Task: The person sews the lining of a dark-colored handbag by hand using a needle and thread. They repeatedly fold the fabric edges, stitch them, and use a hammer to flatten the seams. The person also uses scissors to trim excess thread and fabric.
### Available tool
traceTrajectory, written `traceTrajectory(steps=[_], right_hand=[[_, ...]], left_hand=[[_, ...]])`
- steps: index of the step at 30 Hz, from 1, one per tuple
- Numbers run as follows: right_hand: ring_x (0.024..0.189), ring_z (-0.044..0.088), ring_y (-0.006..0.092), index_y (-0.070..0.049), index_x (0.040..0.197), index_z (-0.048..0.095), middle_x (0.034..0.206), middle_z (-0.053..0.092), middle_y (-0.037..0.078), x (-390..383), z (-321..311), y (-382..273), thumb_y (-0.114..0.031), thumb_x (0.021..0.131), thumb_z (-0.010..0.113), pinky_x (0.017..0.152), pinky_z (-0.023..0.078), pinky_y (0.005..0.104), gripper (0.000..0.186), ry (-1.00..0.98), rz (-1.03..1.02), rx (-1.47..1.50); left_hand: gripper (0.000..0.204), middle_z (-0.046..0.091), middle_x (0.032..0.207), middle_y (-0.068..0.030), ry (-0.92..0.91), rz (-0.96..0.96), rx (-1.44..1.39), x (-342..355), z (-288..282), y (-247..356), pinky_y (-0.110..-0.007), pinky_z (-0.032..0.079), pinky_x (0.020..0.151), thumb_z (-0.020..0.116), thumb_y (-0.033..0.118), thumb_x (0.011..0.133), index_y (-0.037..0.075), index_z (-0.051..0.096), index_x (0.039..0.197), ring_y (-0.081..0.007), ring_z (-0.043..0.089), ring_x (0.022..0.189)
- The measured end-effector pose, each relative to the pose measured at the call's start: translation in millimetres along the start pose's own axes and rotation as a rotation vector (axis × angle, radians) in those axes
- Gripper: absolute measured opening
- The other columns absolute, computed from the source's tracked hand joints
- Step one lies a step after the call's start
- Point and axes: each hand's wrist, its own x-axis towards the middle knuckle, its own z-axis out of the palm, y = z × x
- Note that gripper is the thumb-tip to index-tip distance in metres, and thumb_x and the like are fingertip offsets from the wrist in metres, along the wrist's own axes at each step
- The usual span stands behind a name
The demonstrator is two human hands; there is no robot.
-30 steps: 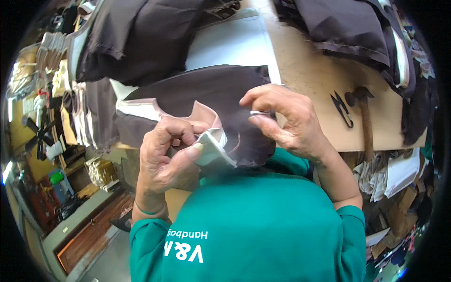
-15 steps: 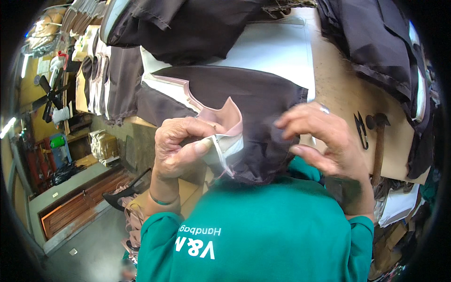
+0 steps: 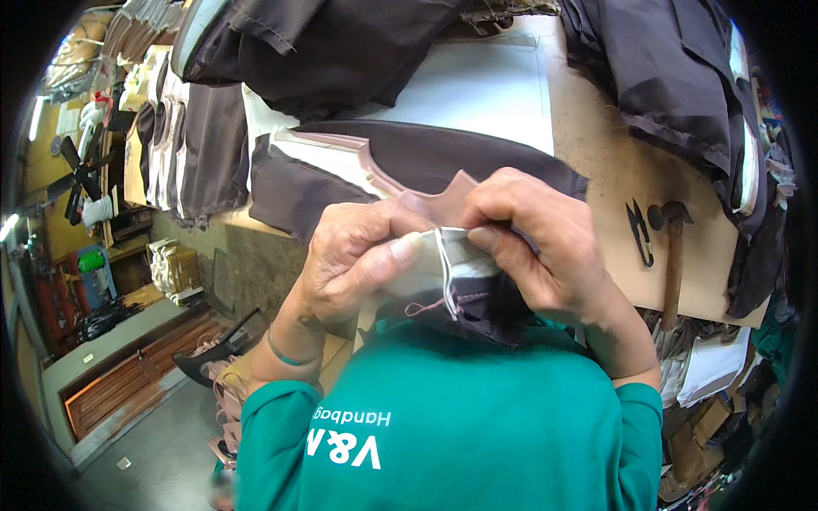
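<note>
In front of my chest I hold a bag piece (image 3: 464, 259) of dark brown cloth with a pink edge strip and a pale inner side. My left hand (image 3: 362, 255) pinches its folded edge between thumb and forefinger. Just beside it, my right hand (image 3: 541, 243) grips the same edge, thumb below and fingers curled over. Between the two hands, white cord ends (image 3: 446, 277) and a thin pink thread (image 3: 423, 307) hang from the edge. The pink strip (image 3: 371, 166) runs on up the far side of the piece, whose dark cloth (image 3: 417, 149) lies spread over the table.
A hammer (image 3: 673, 260) and black thread snips (image 3: 639, 234) lie on the brown tabletop (image 3: 596, 111) to the right. Dark cloth pieces are stacked at the far right (image 3: 673, 94) and far middle (image 3: 341, 60). More panels (image 3: 213, 145) hang over the table's left edge.
My right hand has moved left, from open in the air to gripping the piece's edge beside my left hand. The held edge has turned, and its pale side now faces me.
</note>
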Motion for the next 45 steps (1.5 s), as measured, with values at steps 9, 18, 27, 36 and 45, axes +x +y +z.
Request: traceTrajectory(steps=[9, 18, 27, 36, 45], right_hand=[[0.066, 0.054, 0.0206, 0.001, 0.085, 0.056, 0.075, 0.057, 0.010, 1.9, -1.7, -5.5, 0.003, 0.076, 0.057, 0.060, 0.044, 0.0299, 0.009, -0.005, 0.037, 0.059], [0.077, 0.056, 0.0204, -0.002, 0.091, 0.054, 0.082, 0.058, 0.008, -3.6, -9.8, -0.4, -0.023, 0.072, 0.069, 0.070, 0.040, 0.0301, 0.032, -0.086, 0.218, 0.359], [0.081, 0.054, 0.0200, -0.003, 0.097, 0.052, 0.089, 0.057, 0.007, -4.4, -12.5, 4.4, -0.021, 0.073, 0.067, 0.074, 0.036, 0.0308, 0.034, -0.152, 0.091, 0.244], [0.078, 0.055, 0.0192, -0.001, 0.097, 0.050, 0.087, 0.056, 0.009, -6.9, -12.4, 5.9, -0.013, 0.070, 0.067, 0.069, 0.043, 0.0286, 0.034, -0.107, 0.151, 0.320], [0.088, 0.052, 0.0224, -0.001, 0.076, 0.051, 0.100, 0.052, 0.018, -9.5, -14.3, -4.3, -0.013, 0.067, 0.067, 0.080, 0.042, 0.0330, 0.022, -0.065, 0.151, -0.010]], left_hand=[[0.019, 0.060, 0.066, -0.0082, -0.133, 0.153, 0.053, 9.9, -3.1, -6.2, -0.025, 0.041, 0.051, 0.067, 0.009, 0.064, -0.002, 0.062, 0.079, -0.0148, 0.056, 0.056], [0.020, 0.062, 0.073, -0.0103, -0.214, 0.196, 0.158, 22.0, 1.4, 3.7, -0.028, 0.043, 0.059, 0.068, 0.006, 0.065, 0.000, 0.063, 0.084, -0.0209, 0.058, 0.064], [0.020, 0.062, 0.069, -0.0063, -0.178, 0.122, -0.065, 20.1, 7.8, 10.5, -0.025, 0.044, 0.060, 0.071, 0.008, 0.064, 0.000, 0.061, 0.080, -0.0149, 0.059, 0.064], [0.012, 0.063, 0.069, -0.0067, -0.127, -0.050, 0.024, 19.6, 11.8, 20.0, -0.023, 0.045, 0.058, 0.068, 0.004, 0.072, -0.002, 0.063, 0.081, -0.0109, 0.059, 0.063], [0.011, 0.064, 0.067, -0.0079, -0.061, -0.002, 0.255, 22.8, 17.3, 15.5, -0.024, 0.047, 0.056, 0.066, 0.004, 0.072, -0.002, 0.063, 0.081, -0.0121, 0.060, 0.059]])
